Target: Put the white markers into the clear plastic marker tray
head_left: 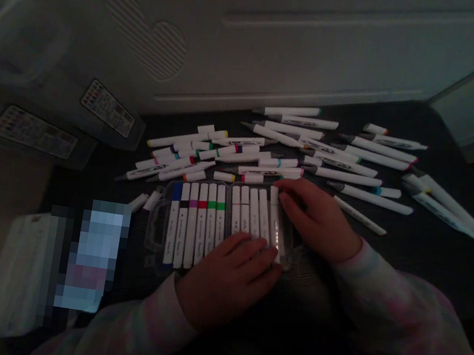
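A clear plastic case (158, 222) lies open on the dark tabletop, a row of white markers in each half. The left half's markers have blue, black, purple, red and green bands. Across the lower ends of the right-hand row lies my left hand (233, 278), its fingers flat and slightly apart. My right hand (318, 216) is at the case's upper right, thumb and forefinger closed at the cap end of the rightmost marker (274, 218), which sits slightly tilted. My left fingers hide the lower ends of that row.
Behind the case, many loose markers (240, 155) and caps are scattered, some uncapped with grey tips. More markers (442, 202) lie at the right. Clear boxes with labels (107, 108) stand at the left, near a blurred-out phone-like object (94, 254) and a white packet (20, 275). A pale panel (281, 59) rises behind.
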`<state>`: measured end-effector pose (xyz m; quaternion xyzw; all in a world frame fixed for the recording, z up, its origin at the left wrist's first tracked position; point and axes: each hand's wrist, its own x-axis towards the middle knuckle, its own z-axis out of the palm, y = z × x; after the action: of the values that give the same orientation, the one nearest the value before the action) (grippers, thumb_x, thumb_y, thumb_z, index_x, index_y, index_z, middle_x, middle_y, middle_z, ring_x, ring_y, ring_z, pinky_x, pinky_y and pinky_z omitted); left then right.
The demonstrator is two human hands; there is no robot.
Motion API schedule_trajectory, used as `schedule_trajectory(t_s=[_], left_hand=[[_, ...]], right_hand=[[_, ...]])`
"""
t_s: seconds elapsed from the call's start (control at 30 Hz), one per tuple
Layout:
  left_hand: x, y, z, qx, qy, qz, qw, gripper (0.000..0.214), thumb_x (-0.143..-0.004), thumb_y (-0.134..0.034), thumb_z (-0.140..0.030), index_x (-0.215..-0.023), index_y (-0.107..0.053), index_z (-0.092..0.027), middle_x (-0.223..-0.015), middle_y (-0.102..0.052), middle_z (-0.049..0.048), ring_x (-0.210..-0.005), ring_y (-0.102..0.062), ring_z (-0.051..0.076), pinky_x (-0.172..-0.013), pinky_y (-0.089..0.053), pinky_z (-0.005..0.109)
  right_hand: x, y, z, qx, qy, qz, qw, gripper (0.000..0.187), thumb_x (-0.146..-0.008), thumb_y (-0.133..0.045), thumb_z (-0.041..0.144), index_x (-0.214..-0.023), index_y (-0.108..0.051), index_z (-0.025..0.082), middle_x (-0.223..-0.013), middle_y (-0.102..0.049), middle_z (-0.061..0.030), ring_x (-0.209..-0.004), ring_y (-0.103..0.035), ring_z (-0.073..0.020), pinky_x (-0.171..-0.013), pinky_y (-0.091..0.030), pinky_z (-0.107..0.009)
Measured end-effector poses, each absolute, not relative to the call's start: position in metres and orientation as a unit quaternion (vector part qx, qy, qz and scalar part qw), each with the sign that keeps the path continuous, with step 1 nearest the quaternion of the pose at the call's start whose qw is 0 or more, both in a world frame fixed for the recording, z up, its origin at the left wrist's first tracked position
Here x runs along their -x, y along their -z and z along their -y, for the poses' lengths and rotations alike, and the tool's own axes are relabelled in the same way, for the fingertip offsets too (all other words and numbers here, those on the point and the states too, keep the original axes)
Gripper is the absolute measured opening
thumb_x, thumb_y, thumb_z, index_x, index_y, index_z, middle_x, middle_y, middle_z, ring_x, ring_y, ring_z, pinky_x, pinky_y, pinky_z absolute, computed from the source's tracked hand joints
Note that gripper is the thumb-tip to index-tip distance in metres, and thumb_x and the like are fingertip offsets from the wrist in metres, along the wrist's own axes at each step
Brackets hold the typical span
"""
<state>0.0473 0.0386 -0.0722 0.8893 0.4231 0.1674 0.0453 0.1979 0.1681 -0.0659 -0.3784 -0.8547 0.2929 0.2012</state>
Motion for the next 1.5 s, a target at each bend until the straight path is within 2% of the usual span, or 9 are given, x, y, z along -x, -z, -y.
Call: schedule_trajectory(t_s=[0.3, 0.4, 0.5, 0.6, 0.73, 0.9, 1.1, 1.37, 1.5], left_hand=[[-0.048, 0.071, -0.039, -0.886, -0.182, -0.423, 0.045, 0.023, -0.084, -0.046, -0.018, -0.104, -0.056, -0.017, -0.113, -0.058, 0.0032, -0.104, -0.051, 0.019, -0.091, -0.042, 0.039], [-0.048, 0.067, -0.038, -0.881, -0.236, -0.408, 0.047, 0.016, -0.081, -0.048, -0.014, -0.094, -0.058, -0.014, -0.090, -0.065, 0.0027, -0.086, -0.057, 0.015, -0.084, -0.046, 0.035], [-0.046, 0.062, -0.036, -0.860, -0.310, -0.403, 0.046, 0.010, -0.078, -0.049, -0.012, -0.083, -0.057, -0.011, -0.061, -0.061, -0.0004, -0.058, -0.054, 0.011, -0.067, -0.049, 0.031], [-0.041, 0.057, -0.035, -0.832, -0.335, -0.442, 0.025, 0.008, -0.074, -0.050, -0.012, -0.078, -0.056, -0.010, -0.052, -0.056, 0.0006, -0.051, -0.049, 0.013, -0.052, -0.045, 0.030], [-0.035, 0.052, -0.035, -0.822, -0.328, -0.466, 0.011, 0.007, -0.070, -0.050, -0.009, -0.066, -0.055, -0.011, -0.045, -0.051, 0.0010, -0.046, -0.044, 0.013, -0.044, -0.037, 0.028], [-0.036, 0.051, -0.034, -0.828, -0.330, -0.452, 0.024, 0.009, -0.068, -0.048, -0.008, -0.063, -0.053, -0.013, -0.043, -0.048, -0.0009, -0.044, -0.040, 0.011, -0.044, -0.037, 0.027], [-0.037, 0.052, -0.036, -0.837, -0.336, -0.433, 0.021, 0.008, -0.070, -0.048, -0.008, -0.067, -0.055, -0.011, -0.043, -0.049, -0.0007, -0.044, -0.040, 0.012, -0.043, -0.037, 0.026], [-0.041, 0.059, -0.039, -0.851, -0.309, -0.422, 0.035, 0.009, -0.077, -0.047, -0.014, -0.076, -0.056, -0.012, -0.050, -0.053, -0.0013, -0.048, -0.044, 0.012, -0.047, -0.042, 0.027], [-0.044, 0.061, -0.040, -0.859, -0.268, -0.434, 0.053, 0.012, -0.079, -0.047, -0.016, -0.083, -0.058, -0.013, -0.061, -0.058, 0.0005, -0.060, -0.052, 0.014, -0.059, -0.048, 0.031]], right_hand=[[-0.199, 0.062, -0.166, 0.413, -0.400, 0.788, 0.219, 0.014, -0.079, -0.050, 0.020, -0.093, -0.049, 0.018, -0.081, -0.059, -0.0021, -0.071, -0.055, -0.0133, -0.063, -0.044, -0.025], [-0.199, 0.063, -0.166, 0.416, -0.443, 0.758, 0.236, 0.014, -0.078, -0.052, 0.020, -0.092, -0.049, 0.019, -0.077, -0.057, -0.0005, -0.069, -0.054, -0.0124, -0.061, -0.043, -0.024], [-0.199, 0.065, -0.167, 0.409, -0.489, 0.723, 0.267, 0.013, -0.077, -0.054, 0.020, -0.090, -0.050, 0.019, -0.074, -0.055, 0.0011, -0.066, -0.053, -0.0112, -0.059, -0.042, -0.023], [-0.199, 0.065, -0.168, 0.404, -0.533, 0.681, 0.298, 0.012, -0.076, -0.056, 0.021, -0.087, -0.052, 0.020, -0.071, -0.055, 0.0023, -0.063, -0.052, -0.0101, -0.056, -0.041, -0.022], [-0.198, 0.061, -0.169, 0.416, -0.572, 0.613, 0.352, 0.008, -0.074, -0.059, 0.022, -0.081, -0.055, 0.022, -0.065, -0.054, 0.0031, -0.058, -0.051, -0.0096, -0.051, -0.042, -0.022], [-0.198, 0.057, -0.170, 0.415, -0.619, 0.544, 0.385, 0.006, -0.075, -0.058, 0.024, -0.080, -0.055, 0.024, -0.060, -0.054, 0.0047, -0.047, -0.045, -0.0072, -0.043, -0.037, -0.020], [-0.198, 0.059, -0.172, 0.391, -0.649, 0.522, 0.392, 0.006, -0.075, -0.058, 0.023, -0.080, -0.054, 0.023, -0.058, -0.054, 0.0052, -0.047, -0.045, -0.0066, -0.043, -0.036, -0.019], [-0.195, 0.062, -0.169, 0.407, -0.605, 0.597, 0.334, 0.006, -0.075, -0.057, 0.022, -0.079, -0.053, 0.020, -0.060, -0.053, 0.0049, -0.049, -0.047, -0.0068, -0.046, -0.038, -0.020], [-0.197, 0.065, -0.165, 0.414, -0.529, 0.674, 0.309, 0.008, -0.078, -0.054, 0.025, -0.084, -0.053, 0.019, -0.069, -0.056, 0.0020, -0.059, -0.053, -0.0094, -0.053, -0.042, -0.023]])
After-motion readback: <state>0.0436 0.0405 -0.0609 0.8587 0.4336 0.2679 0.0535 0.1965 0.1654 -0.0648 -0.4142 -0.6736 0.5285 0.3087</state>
